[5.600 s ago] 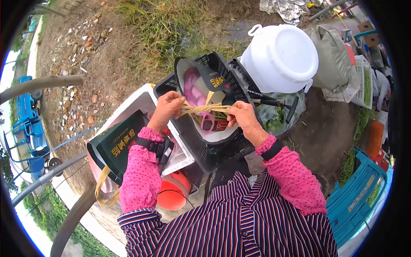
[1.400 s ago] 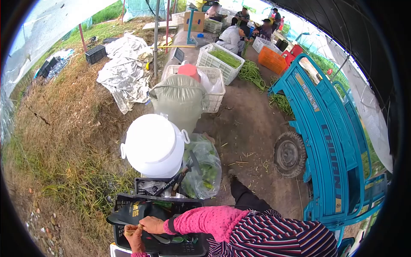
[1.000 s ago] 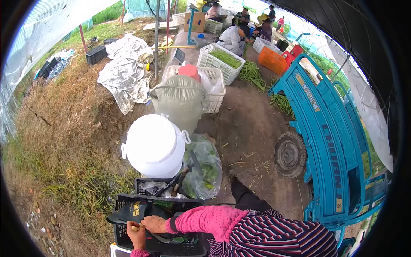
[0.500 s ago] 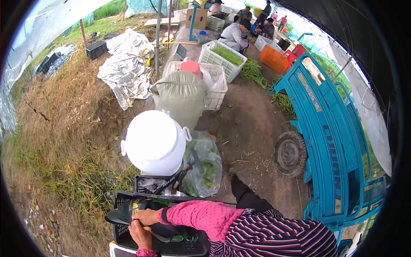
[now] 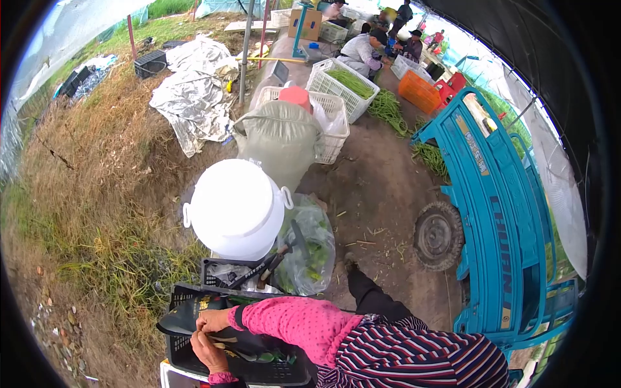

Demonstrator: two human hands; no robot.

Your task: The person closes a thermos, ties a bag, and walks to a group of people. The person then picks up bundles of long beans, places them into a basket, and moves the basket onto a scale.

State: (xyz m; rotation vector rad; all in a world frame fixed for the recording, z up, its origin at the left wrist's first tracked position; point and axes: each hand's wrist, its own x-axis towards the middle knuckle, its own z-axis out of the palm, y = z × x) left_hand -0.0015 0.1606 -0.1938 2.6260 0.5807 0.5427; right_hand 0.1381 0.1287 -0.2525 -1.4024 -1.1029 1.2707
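My right hand point(image 5: 212, 321), in a pink dotted sleeve, reaches in from the right over a black plastic crate point(image 5: 275, 373). Just below it, my left hand point(image 5: 207, 352) comes up from the bottom edge. Both hands are closed, with the fingers meeting by the rim of a dark item with yellow lettering point(image 5: 183, 317) that lies in the crate. What the fingers grip is too small and covered to make out. A tan, handle-like piece point(image 5: 224, 339) shows beside the left hand. Some green bits point(image 5: 266, 357) lie on the crate floor.
Ahead stands a white lidded drum point(image 5: 231, 207), with a clear bag of greens point(image 5: 314, 249) and a small black crate of tools point(image 5: 210, 275) beside it. A full sack point(image 5: 278, 139) is behind. A blue cargo tricycle point(image 5: 498, 220) stands right. People sit beyond a crate of long beans point(image 5: 352, 107).
My view has shifted slightly. Both hands stay close together over the crate, and the tan piece beside the left hand shows more now.
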